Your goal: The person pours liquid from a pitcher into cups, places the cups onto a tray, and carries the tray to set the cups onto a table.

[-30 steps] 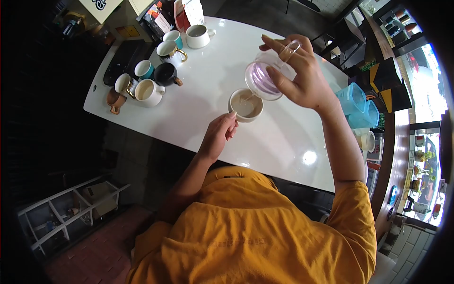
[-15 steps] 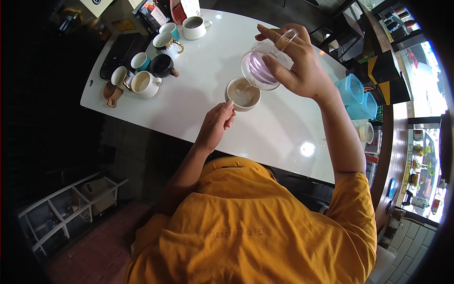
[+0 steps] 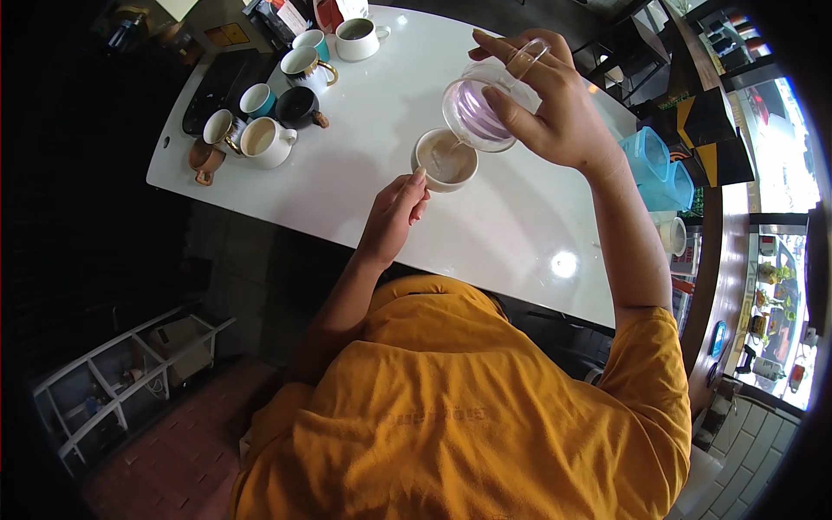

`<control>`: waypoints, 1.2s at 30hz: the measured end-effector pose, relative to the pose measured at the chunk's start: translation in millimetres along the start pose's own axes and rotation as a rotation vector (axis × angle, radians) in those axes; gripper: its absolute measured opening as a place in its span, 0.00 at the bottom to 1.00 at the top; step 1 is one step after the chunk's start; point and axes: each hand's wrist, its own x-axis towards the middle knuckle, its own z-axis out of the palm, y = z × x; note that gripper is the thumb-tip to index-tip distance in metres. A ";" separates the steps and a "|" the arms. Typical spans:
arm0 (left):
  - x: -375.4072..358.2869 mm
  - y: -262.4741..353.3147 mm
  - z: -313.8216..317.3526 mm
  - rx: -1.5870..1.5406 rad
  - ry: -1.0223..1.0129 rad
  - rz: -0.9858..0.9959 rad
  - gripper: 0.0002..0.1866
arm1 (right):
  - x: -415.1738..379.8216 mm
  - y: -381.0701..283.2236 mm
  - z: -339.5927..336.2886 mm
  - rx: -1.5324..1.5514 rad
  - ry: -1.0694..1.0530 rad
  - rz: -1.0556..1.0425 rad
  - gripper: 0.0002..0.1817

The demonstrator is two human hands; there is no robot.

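Note:
My left hand is closed on the handle of a pale cup standing at the middle of the white table. Above it, my right hand grips a clear glass jug by its handle side, the fingers partly hiding it. The jug is tilted, its lip over the cup's right side, and a thin stream of liquid runs down into the cup. Cloudy liquid shows inside the cup. The jug's glass looks faintly purple.
At the left of the white table stand several mugs, among them a white mug, a black mug and a brown cup. A dark tray lies behind them. Blue clear containers are beyond the right edge.
The whole view has shifted slightly, so the table and cups sit a little higher in the picture. Both hands keep their grips, and liquid still pours from the jug.

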 end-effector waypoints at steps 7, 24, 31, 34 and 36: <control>-1.2 -1.0 0.5 -0.015 0.008 0.000 0.19 | -1.7 0.2 1.8 -0.021 0.025 -0.024 0.23; -1.5 0.6 1.5 -0.018 0.000 0.018 0.19 | 0.7 -2.7 -1.5 -0.064 0.005 0.011 0.27; -1.7 1.6 1.7 -0.025 0.003 0.014 0.19 | 2.9 -4.7 -2.9 -0.067 0.018 0.003 0.26; -2.1 2.7 2.2 -0.027 0.011 0.014 0.19 | 3.2 -4.9 -2.6 -0.065 0.022 0.011 0.26; -2.4 4.0 2.1 -0.027 0.009 0.012 0.19 | 3.6 -4.6 -3.1 -0.070 0.015 -0.004 0.26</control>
